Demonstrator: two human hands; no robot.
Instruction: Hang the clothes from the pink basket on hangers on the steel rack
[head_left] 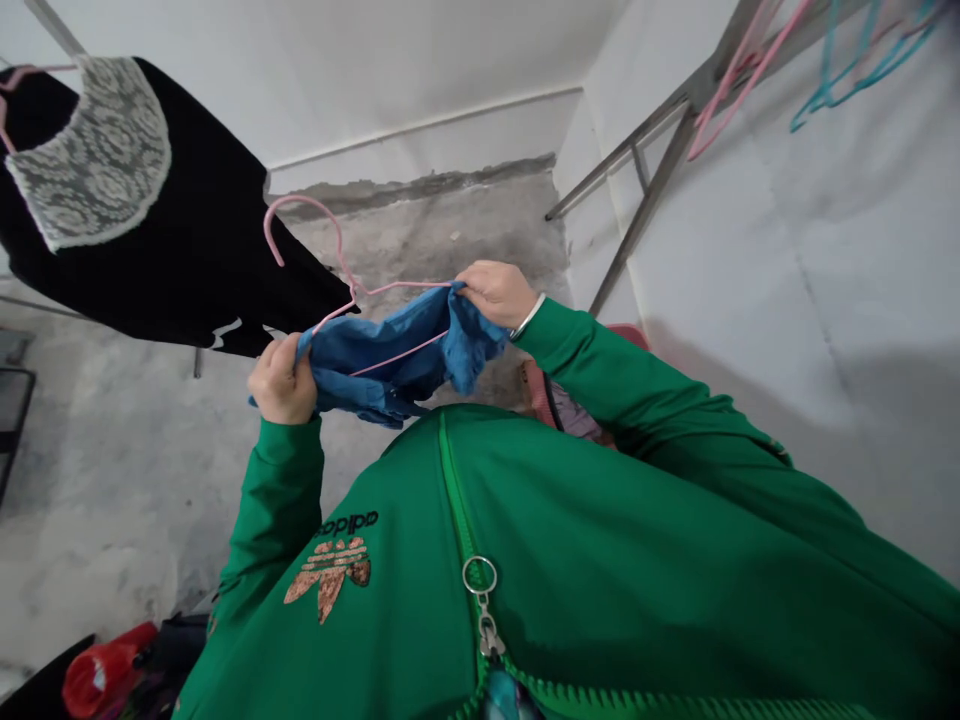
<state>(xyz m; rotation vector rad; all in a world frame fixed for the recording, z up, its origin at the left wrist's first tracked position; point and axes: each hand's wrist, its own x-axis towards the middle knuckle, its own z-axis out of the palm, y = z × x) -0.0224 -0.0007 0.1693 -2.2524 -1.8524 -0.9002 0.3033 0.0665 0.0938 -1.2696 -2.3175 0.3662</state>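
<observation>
A blue garment [382,345] hangs on a pink hanger [339,235] between my two hands, in front of my green jacket. At its left shoulder, my left hand [285,380] pinches the cloth near the hanger's end. My right hand [496,292] grips the opposite shoulder, fingers closed around cloth and hanger arm. The hanger's hook points up and to the left, and its lower bar shows inside the garment's neck opening. Most of the garment's lower part is bunched or hidden from this angle.
To the left hangs a black garment with a lace collar [112,150]. A metal rack [637,200] at the right carries pink hangers [742,80] and blue hangers [855,85]. Beneath my right arm is a pink basin [630,335] with cloth beside it. A red item [105,670] lies at lower left.
</observation>
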